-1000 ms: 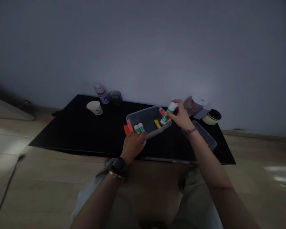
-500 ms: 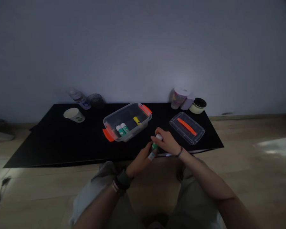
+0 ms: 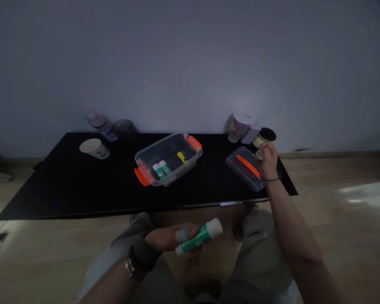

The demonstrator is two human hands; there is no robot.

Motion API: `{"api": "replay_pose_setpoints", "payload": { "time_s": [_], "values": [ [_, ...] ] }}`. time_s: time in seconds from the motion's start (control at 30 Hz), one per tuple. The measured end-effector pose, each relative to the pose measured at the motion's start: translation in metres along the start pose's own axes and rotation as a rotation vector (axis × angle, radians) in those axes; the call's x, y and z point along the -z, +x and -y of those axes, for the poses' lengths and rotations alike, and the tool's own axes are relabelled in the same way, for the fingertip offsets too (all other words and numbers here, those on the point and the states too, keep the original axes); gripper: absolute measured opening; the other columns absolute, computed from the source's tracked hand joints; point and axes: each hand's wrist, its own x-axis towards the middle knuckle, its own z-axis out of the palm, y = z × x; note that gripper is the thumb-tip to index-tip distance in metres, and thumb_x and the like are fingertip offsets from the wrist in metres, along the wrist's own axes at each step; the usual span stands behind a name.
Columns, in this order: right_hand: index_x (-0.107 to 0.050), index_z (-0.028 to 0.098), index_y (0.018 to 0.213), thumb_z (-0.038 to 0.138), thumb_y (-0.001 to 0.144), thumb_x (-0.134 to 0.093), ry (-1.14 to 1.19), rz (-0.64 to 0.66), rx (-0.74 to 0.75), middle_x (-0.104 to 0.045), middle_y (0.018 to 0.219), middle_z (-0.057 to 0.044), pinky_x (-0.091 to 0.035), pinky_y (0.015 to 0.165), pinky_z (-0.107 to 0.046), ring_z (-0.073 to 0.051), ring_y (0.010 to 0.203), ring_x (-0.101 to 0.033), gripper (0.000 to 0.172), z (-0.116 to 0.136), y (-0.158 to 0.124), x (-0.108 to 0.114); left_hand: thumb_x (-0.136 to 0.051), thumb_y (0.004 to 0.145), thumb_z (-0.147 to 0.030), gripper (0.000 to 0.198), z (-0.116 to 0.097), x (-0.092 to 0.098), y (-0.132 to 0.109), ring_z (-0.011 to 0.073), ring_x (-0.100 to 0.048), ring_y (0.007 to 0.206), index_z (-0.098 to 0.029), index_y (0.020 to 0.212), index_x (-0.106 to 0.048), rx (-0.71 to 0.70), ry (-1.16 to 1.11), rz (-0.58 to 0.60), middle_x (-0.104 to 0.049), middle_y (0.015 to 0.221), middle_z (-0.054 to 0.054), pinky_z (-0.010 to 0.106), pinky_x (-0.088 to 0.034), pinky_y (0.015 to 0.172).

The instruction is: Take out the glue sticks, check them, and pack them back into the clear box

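My left hand [image 3: 169, 238] is closed on a green and white glue stick [image 3: 198, 240], low over my lap and clear of the table edge. Its thick white end points up to the right. A pale band is wrapped round the thumb of that hand. At the table's right side, my right hand [image 3: 268, 162] pinches a small white cap [image 3: 259, 155] just in front of a cream cup [image 3: 260, 141] with a dark inside. Below the wrist lies a clear lid [image 3: 239, 170] with an orange handle, partly covered by the hand.
Mid-table stands a clear box [image 3: 177, 172] with orange clips, holding two green-and-white glue sticks [image 3: 162, 169] and a yellow item [image 3: 181, 158]. A paper cup [image 3: 95, 148], a bottle [image 3: 103, 126] and a dark glass [image 3: 125, 130] are left; a patterned cup [image 3: 239, 128] stands back right.
My hands have parted. The left has come down toward my lap with the glue stick; the right has moved right, to the cream cup, with the white cap.
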Motion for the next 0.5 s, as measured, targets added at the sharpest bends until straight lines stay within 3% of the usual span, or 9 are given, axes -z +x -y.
{"api": "replay_pose_setpoints", "payload": {
  "time_s": [0.07, 0.1, 0.2, 0.27, 0.4, 0.5],
  "values": [
    [-0.065, 0.02, 0.099, 0.043, 0.099, -0.047, -0.114, -0.056, -0.035, -0.067, 0.086, -0.004, -0.049, 0.066, -0.028, -0.017, 0.075, -0.061, 0.029, -0.01, 0.009, -0.001, -0.047, 0.085, -0.076, 0.056, 0.007, 0.001, 0.003, 0.0182, -0.056, 0.061, -0.023, 0.083, -0.065, -0.007, -0.003, -0.025, -0.053, 0.06, 0.002, 0.034, -0.049, 0.06],
    [-0.065, 0.02, 0.097, 0.043, 0.097, -0.05, -0.197, -0.007, -0.057, -0.066, 0.083, -0.003, -0.047, 0.066, -0.028, -0.017, 0.073, -0.061, 0.027, -0.015, 0.01, -0.011, -0.047, 0.086, -0.075, 0.056, 0.01, 0.001, 0.008, 0.0178, -0.058, 0.063, -0.022, 0.086, -0.065, -0.007, -0.026, -0.049, -0.056, 0.063, 0.003, 0.033, -0.049, 0.061],
    [-0.065, 0.02, 0.096, 0.04, 0.089, -0.064, -0.454, 0.313, -0.136, -0.068, 0.082, -0.004, -0.045, 0.07, -0.027, -0.018, 0.076, -0.063, 0.022, -0.028, 0.008, -0.057, -0.053, 0.085, -0.072, 0.056, 0.013, 0.006, 0.027, 0.0145, -0.058, 0.062, -0.018, 0.093, -0.061, 0.012, -0.177, -0.241, -0.059, 0.068, 0.002, 0.029, -0.048, 0.061],
    [-0.065, 0.018, 0.104, 0.038, 0.088, -0.068, -0.555, 0.429, -0.16, -0.07, 0.09, -0.006, -0.044, 0.075, -0.027, -0.02, 0.085, -0.065, 0.025, -0.033, 0.006, -0.083, -0.062, 0.083, -0.065, 0.05, 0.014, 0.011, 0.038, 0.0128, -0.058, 0.06, -0.017, 0.096, -0.058, 0.021, -0.291, -0.403, -0.06, 0.07, 0.0, 0.027, -0.047, 0.061],
    [-0.058, 0.014, 0.124, 0.037, 0.095, -0.06, -0.557, 0.278, -0.099, -0.068, 0.108, -0.012, -0.045, 0.08, -0.027, -0.02, 0.098, -0.065, 0.038, -0.027, 0.007, -0.092, -0.067, 0.083, -0.051, 0.039, 0.022, 0.024, 0.05, 0.0129, -0.061, 0.063, -0.018, 0.097, -0.053, 0.008, -0.303, -0.548, -0.062, 0.074, 0.0, 0.025, -0.047, 0.06],
    [-0.061, 0.015, 0.116, 0.042, 0.098, -0.055, -0.433, 0.253, -0.052, -0.069, 0.101, -0.009, -0.044, 0.076, -0.026, -0.018, 0.091, -0.065, 0.033, -0.012, 0.0, -0.088, -0.067, 0.083, -0.049, 0.037, 0.036, 0.032, 0.056, 0.0136, -0.061, 0.065, -0.018, 0.098, -0.051, -0.007, -0.172, -0.577, -0.061, 0.075, -0.001, 0.026, -0.048, 0.061]
  ]
}}
